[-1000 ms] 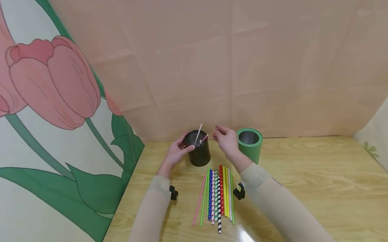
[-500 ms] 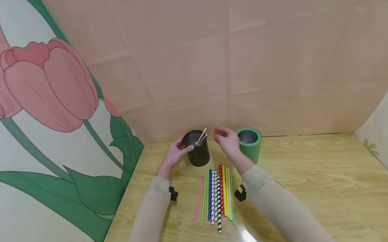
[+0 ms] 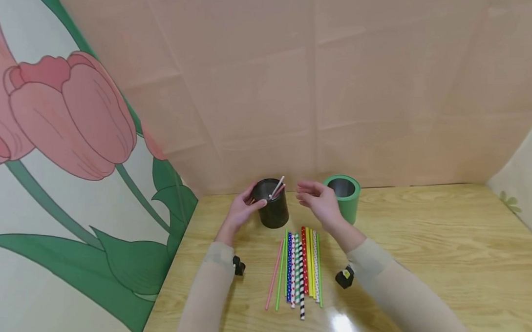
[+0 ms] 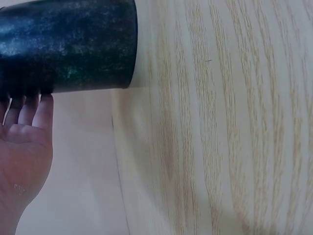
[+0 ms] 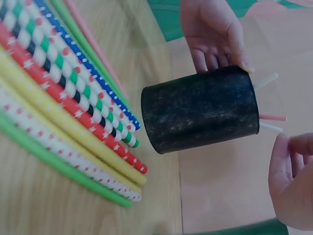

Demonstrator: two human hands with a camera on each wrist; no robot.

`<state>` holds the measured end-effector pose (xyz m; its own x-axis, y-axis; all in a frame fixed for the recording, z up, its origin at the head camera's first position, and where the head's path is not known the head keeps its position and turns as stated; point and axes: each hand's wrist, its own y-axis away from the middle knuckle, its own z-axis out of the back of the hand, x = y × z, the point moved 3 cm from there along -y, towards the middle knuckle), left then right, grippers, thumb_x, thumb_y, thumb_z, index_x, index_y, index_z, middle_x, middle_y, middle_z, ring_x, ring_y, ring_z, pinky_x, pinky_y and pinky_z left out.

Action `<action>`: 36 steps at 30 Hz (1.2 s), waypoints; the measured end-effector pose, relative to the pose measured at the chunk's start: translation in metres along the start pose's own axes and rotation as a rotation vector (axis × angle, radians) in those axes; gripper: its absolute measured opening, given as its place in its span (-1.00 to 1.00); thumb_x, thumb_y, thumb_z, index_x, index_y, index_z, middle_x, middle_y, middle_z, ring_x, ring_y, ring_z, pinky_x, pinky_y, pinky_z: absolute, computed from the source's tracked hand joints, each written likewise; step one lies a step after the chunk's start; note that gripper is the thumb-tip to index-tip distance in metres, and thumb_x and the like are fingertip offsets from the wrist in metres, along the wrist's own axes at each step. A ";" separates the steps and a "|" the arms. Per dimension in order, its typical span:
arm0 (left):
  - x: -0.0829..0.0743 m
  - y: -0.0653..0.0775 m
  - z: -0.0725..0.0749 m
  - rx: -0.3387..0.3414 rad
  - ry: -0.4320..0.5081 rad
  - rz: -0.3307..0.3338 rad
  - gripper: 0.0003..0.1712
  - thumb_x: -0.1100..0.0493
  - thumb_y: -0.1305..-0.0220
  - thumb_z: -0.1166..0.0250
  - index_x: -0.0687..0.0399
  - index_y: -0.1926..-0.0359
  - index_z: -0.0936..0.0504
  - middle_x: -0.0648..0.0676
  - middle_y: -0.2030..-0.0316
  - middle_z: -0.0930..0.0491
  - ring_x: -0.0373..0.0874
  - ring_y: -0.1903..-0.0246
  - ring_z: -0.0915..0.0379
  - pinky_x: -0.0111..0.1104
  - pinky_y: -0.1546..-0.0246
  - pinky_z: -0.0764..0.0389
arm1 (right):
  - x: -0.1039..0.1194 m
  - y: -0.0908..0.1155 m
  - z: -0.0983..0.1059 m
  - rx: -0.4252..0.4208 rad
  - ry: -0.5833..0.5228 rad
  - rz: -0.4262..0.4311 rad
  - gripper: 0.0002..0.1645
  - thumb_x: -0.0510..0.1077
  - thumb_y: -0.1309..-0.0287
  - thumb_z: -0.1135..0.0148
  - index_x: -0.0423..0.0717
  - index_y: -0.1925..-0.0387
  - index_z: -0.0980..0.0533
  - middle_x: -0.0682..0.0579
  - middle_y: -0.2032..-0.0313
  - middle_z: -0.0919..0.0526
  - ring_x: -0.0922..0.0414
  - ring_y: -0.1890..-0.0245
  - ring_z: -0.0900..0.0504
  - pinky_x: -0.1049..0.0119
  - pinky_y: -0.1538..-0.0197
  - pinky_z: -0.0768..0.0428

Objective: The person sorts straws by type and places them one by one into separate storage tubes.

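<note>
My left hand [image 3: 240,209] grips a black cylindrical cup [image 3: 274,215], its thumb at the rim and its fingers round the far left side. Part of this grip shows in the left wrist view, where the cup [image 4: 68,46] lies against the fingers. Two white straws and a pink straw [image 5: 274,118] stick out of the cup's mouth in the right wrist view. To the right of the cup, my right hand [image 3: 321,202] hangs in the air with loosely bent fingers and nothing between them, apart from the straw tips.
A row of patterned and plain paper straws [image 3: 298,269] lies on the wooden table [image 3: 421,249] in front of the cup. Behind my right hand stands a green cup [image 3: 347,208] with a dark inside. A pinkish sheet [image 3: 268,88] rises at the table's back edge.
My right hand has drawn away to the right and slightly down from the black cup, its fingers loosening. A white straw in that cup has tipped rightward. The left hand keeps its grip.
</note>
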<state>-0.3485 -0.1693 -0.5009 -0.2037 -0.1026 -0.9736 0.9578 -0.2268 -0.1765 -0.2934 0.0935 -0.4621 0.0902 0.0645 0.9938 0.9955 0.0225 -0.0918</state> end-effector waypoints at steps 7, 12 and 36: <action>0.002 0.001 0.001 -0.010 0.006 0.005 -0.07 0.41 -0.35 -0.43 0.33 -0.63 -0.19 0.30 -0.61 -0.15 0.14 -0.56 -0.16 -0.18 -0.52 -0.27 | -0.013 0.030 0.018 0.120 0.047 -0.062 -0.51 -0.32 -0.50 -0.25 -0.42 -0.36 -0.49 -0.25 -0.12 -0.70 0.04 -0.05 -0.75 0.24 -0.09 -0.75; 0.003 0.000 0.001 -0.008 0.002 0.006 -0.06 0.37 -0.36 -0.45 0.30 -0.64 -0.19 0.29 -0.62 -0.13 0.13 -0.56 -0.16 -0.18 -0.52 -0.28 | -0.027 0.042 0.030 0.157 0.061 -0.104 -0.47 -0.31 -0.49 -0.27 -0.41 -0.39 -0.46 -0.23 -0.13 -0.69 0.05 -0.06 -0.73 0.19 -0.12 -0.75; 0.002 -0.004 -0.004 -0.016 0.015 -0.002 -0.06 0.42 -0.34 -0.43 0.31 -0.63 -0.18 0.31 -0.61 -0.14 0.16 -0.57 -0.11 -0.14 -0.53 -0.24 | -0.072 0.065 0.071 0.121 0.185 -0.205 -0.41 -0.30 -0.43 -0.31 -0.47 -0.38 -0.44 -0.41 -0.25 -0.60 -0.13 -0.14 -0.70 0.04 -0.10 -0.76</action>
<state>-0.3520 -0.1651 -0.5027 -0.2026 -0.0875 -0.9753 0.9606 -0.2111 -0.1806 -0.2367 0.1612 -0.5443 -0.0974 -0.1362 0.9859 0.9839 0.1357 0.1159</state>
